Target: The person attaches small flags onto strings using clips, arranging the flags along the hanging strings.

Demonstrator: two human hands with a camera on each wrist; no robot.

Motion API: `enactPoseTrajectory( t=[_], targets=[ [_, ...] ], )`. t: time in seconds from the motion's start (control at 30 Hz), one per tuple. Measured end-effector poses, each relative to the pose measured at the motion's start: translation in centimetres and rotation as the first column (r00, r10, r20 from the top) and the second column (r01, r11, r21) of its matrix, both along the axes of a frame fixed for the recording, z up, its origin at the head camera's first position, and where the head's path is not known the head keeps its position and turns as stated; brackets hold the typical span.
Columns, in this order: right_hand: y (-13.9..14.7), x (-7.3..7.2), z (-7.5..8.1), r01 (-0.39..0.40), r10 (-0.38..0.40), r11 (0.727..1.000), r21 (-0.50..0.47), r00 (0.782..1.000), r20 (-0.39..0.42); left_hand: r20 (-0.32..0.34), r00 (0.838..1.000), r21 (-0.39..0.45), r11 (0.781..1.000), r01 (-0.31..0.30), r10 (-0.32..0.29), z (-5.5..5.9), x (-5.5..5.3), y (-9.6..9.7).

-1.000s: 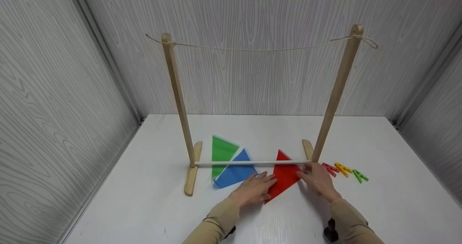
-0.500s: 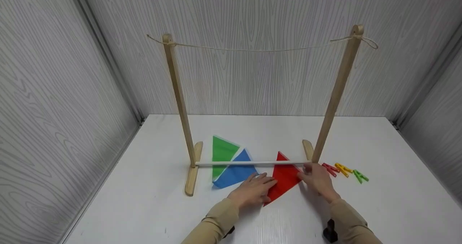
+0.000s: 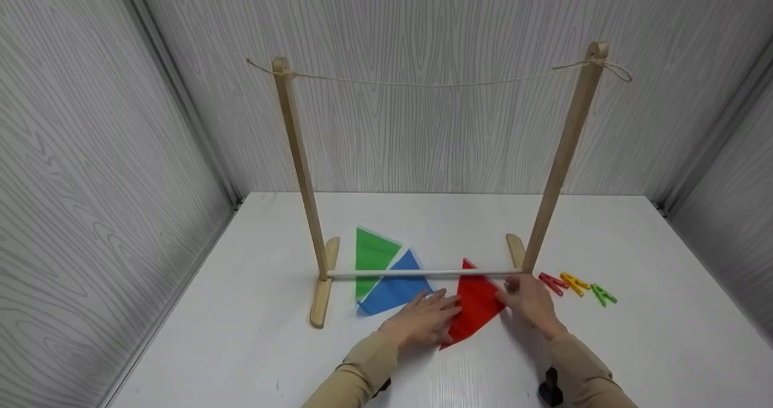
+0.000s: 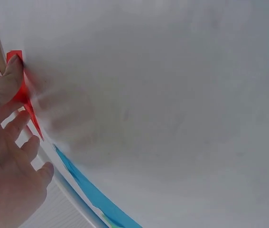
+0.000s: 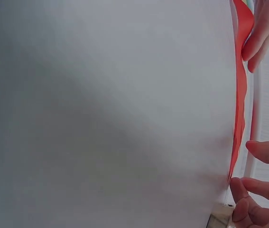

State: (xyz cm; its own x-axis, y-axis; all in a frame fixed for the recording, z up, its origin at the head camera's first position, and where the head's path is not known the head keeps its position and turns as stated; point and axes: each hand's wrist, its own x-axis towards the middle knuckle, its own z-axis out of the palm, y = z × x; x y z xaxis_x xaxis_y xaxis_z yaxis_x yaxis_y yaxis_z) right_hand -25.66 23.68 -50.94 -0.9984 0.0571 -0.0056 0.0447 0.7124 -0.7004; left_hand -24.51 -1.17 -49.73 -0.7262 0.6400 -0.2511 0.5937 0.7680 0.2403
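Observation:
A red triangular pennant (image 3: 478,302) lies partly under the stand's white crossbar (image 3: 423,272), its near tip bent up a little. My left hand (image 3: 423,320) holds it near that tip; the left wrist view shows the thumb (image 4: 13,76) over the red cloth, the other fingers spread. At its right corner, my right hand (image 3: 531,302) pinches the edge between thumb and finger, as the right wrist view shows. Left of these lie a blue pennant (image 3: 395,293) and a green pennant (image 3: 373,251), slightly overlapping, also crossed by the bar.
Two wooden posts (image 3: 299,160) hold up a thin string (image 3: 435,85) tied at both tops. Beside the right post lie a red clothespin (image 3: 552,283), a yellow clothespin (image 3: 575,283) and a green clothespin (image 3: 603,294). Wood-grained panels surround the white table (image 3: 211,335).
The red pennant has slid slightly toward me, its far tip now closer to the crossbar and its near tip lower. Both hands have shifted only slightly. Blue and green pennants look unmoved.

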Motion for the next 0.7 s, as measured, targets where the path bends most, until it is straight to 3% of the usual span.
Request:
enactPoseTrajectory(
  t=[0.23, 0.5, 0.7],
  targets=[
    [-0.13, 0.0, 0.06, -0.015, 0.015, 1.0, -0.01, 1.0, -0.014, 0.02, 1.0, 0.013, 1.0, -0.019, 0.019, -0.06, 0.05, 0.06],
    [-0.2, -0.4, 0.08, -0.03, 0.029, 0.999, 0.025, 0.999, 0.019, 0.008, 1.0, 0.026, 1.0, -0.009, 0.009, 0.06, 0.17, 0.15],
    [-0.22, -0.27, 0.05, -0.011, 0.011, 1.0, -0.004, 1.0, 0.029, -0.021, 1.0, 0.022, 1.0, 0.003, -0.002, 0.1, 0.14, 0.24]
  ],
)
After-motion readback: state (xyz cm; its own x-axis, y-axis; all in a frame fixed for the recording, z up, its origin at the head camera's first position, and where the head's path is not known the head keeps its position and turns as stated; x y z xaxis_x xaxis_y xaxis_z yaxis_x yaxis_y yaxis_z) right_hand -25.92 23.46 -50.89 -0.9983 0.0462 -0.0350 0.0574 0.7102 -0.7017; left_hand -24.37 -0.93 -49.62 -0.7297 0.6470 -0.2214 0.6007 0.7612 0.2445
